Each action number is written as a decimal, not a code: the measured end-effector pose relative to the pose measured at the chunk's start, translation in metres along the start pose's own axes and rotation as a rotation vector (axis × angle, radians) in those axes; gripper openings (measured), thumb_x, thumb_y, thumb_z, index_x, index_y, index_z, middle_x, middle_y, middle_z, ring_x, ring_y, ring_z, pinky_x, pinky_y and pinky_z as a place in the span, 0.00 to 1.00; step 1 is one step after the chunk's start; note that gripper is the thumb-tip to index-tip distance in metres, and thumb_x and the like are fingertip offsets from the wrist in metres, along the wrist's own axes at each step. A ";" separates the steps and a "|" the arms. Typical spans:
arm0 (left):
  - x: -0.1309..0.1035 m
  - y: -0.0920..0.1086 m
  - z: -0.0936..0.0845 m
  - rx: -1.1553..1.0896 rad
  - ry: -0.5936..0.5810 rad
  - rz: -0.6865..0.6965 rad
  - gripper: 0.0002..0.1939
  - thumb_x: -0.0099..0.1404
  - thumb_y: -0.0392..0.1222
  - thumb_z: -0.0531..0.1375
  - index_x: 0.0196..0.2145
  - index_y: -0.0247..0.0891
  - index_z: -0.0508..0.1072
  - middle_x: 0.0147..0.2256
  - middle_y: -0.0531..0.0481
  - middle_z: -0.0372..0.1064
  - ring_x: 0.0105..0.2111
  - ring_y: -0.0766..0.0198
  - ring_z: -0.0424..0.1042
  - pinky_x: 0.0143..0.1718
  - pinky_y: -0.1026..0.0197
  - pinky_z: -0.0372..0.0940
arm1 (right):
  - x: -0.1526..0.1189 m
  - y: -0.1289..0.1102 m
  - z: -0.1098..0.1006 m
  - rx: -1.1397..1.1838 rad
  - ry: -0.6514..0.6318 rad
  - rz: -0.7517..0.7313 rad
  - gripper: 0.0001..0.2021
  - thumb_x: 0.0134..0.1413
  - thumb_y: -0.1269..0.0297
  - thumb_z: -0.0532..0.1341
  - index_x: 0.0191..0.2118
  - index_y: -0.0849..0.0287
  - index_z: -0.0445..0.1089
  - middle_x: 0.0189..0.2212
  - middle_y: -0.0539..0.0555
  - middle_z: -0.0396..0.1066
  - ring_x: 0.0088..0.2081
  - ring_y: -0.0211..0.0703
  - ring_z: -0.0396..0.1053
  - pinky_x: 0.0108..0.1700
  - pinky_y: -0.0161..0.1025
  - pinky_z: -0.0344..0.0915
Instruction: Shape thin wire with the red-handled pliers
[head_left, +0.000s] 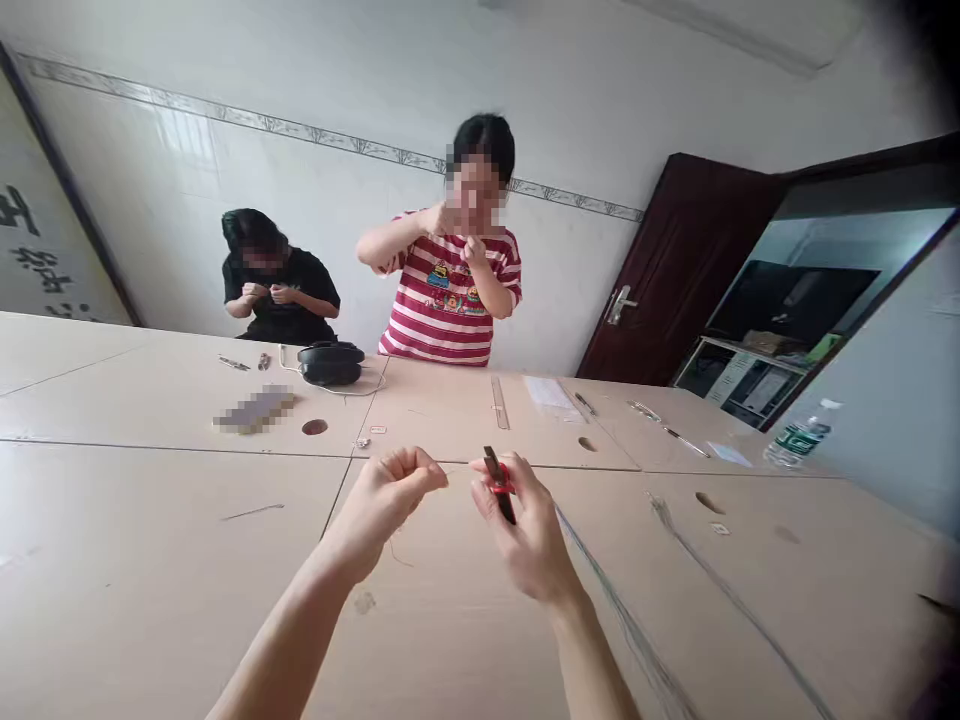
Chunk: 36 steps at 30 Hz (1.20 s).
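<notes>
My left hand [394, 500] is raised over the table with its fingers curled and thumb pressed to the forefinger. A thin thread seems to hang below it, but what the fingertips pinch is too small to make out. To its right, my right hand [521, 515] grips small red-handled pliers [500, 485] with dark jaws pointing up. The two hands are apart. Bundles of thin strands [622, 610] lie on the table beside and beyond my right forearm.
Across the pale table [150, 570] are two people. A black case [330, 363], a ruler [499, 403], a plastic bag [551, 395] and pens lie on the far half. A water bottle [801, 438] stands at the right. A second strand bundle [720, 580] lies right.
</notes>
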<state>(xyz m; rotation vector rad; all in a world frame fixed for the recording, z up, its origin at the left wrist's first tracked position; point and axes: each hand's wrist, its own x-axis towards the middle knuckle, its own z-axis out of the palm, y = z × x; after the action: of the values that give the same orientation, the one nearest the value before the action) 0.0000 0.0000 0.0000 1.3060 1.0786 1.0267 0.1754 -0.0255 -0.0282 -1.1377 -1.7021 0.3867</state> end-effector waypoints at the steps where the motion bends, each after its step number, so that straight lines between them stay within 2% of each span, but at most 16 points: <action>1: 0.001 0.000 0.001 -0.028 0.036 0.013 0.09 0.55 0.43 0.60 0.22 0.38 0.65 0.18 0.61 0.43 0.22 0.70 0.41 0.26 0.61 0.39 | 0.001 0.002 0.002 -0.045 0.024 0.017 0.05 0.59 0.68 0.53 0.40 0.56 0.64 0.33 0.52 0.64 0.37 0.45 0.63 0.42 0.42 0.62; 4: 0.003 0.000 0.003 -0.086 0.107 0.040 0.09 0.55 0.43 0.60 0.22 0.38 0.65 0.17 0.62 0.41 0.22 0.70 0.40 0.26 0.62 0.40 | 0.003 0.007 0.008 -0.151 0.051 0.061 0.07 0.53 0.74 0.53 0.37 0.56 0.63 0.33 0.53 0.64 0.39 0.47 0.62 0.43 0.44 0.62; 8: 0.004 0.001 0.003 -0.105 0.119 0.043 0.08 0.55 0.43 0.59 0.23 0.38 0.66 0.17 0.61 0.40 0.22 0.70 0.38 0.25 0.61 0.37 | 0.003 0.008 0.012 -0.221 -0.011 0.095 0.11 0.48 0.77 0.52 0.36 0.56 0.62 0.33 0.53 0.64 0.39 0.47 0.62 0.42 0.44 0.62; 13: 0.004 -0.002 0.004 -0.097 0.097 0.033 0.09 0.56 0.44 0.60 0.23 0.38 0.65 0.18 0.61 0.41 0.22 0.69 0.39 0.25 0.62 0.37 | 0.002 0.004 0.014 -0.240 -0.053 0.080 0.13 0.47 0.78 0.52 0.38 0.56 0.63 0.34 0.52 0.65 0.39 0.46 0.62 0.43 0.44 0.62; 23: 0.001 -0.001 0.010 -0.076 0.065 0.038 0.12 0.57 0.45 0.61 0.22 0.38 0.65 0.18 0.61 0.43 0.22 0.70 0.41 0.24 0.63 0.39 | 0.000 0.005 0.019 -0.261 -0.039 0.055 0.12 0.47 0.78 0.52 0.37 0.56 0.64 0.33 0.52 0.65 0.38 0.46 0.63 0.40 0.41 0.62; 30: 0.000 -0.001 0.016 -0.038 0.050 0.049 0.10 0.56 0.44 0.62 0.23 0.38 0.68 0.17 0.61 0.42 0.21 0.70 0.41 0.24 0.62 0.39 | 0.001 0.006 0.019 -0.281 -0.019 0.028 0.09 0.47 0.77 0.53 0.31 0.55 0.62 0.28 0.49 0.63 0.32 0.43 0.62 0.35 0.37 0.60; 36: -0.002 -0.002 0.016 -0.036 0.063 0.053 0.10 0.56 0.44 0.61 0.22 0.38 0.67 0.17 0.61 0.44 0.21 0.70 0.41 0.24 0.62 0.40 | 0.001 0.006 0.018 -0.245 -0.043 0.050 0.08 0.49 0.75 0.52 0.32 0.55 0.64 0.27 0.49 0.66 0.30 0.42 0.62 0.32 0.35 0.57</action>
<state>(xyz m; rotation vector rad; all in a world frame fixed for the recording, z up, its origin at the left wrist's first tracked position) 0.0152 -0.0050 -0.0020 1.2860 1.0729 1.1283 0.1626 -0.0172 -0.0392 -1.3591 -1.7968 0.2384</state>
